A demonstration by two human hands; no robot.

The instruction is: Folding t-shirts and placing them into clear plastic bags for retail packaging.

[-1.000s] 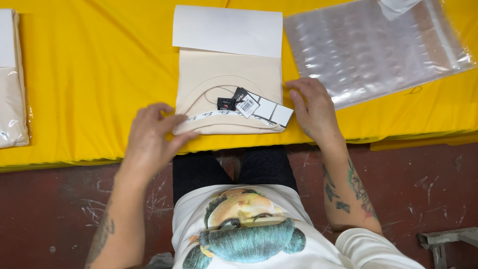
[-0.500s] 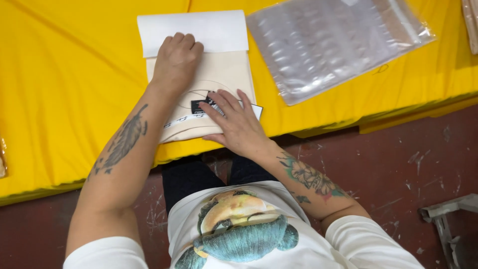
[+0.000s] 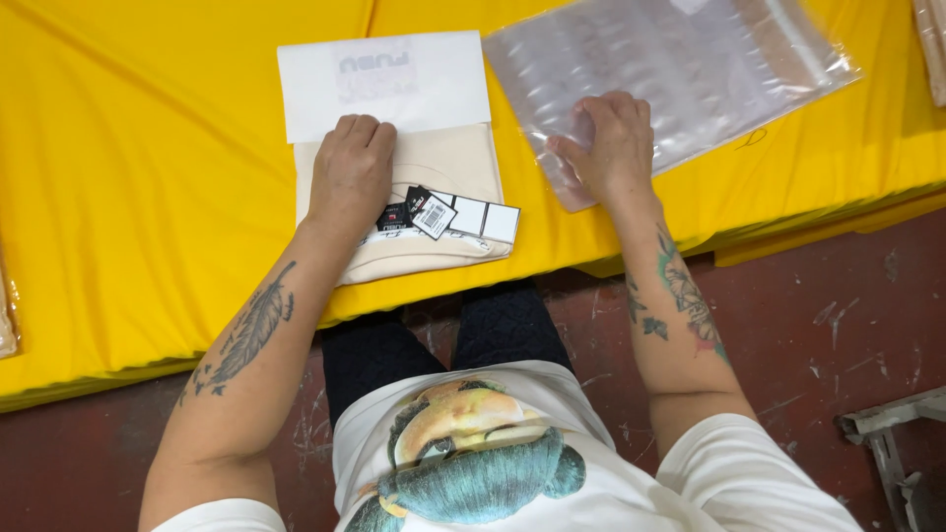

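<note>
A folded cream garment (image 3: 448,167) lies on the yellow table cover (image 3: 148,148), with a white sheet (image 3: 384,84) over its far half. Black and white hang tags (image 3: 448,214) rest by its neckline. My left hand (image 3: 350,177) lies flat on the garment, fingers together, pressing it down. My right hand (image 3: 611,148) rests on the near corner of a clear plastic bag (image 3: 670,69) to the right, fingers curled onto the plastic.
The table's front edge runs just below the garment, with a dark red floor (image 3: 838,325) beneath. Another bagged item (image 3: 8,315) shows at the left edge, and a metal frame (image 3: 887,433) at the lower right.
My right hand left the hang tags and moved right onto the plastic bag. My left hand slid down from the white sheet's edge onto the garment.
</note>
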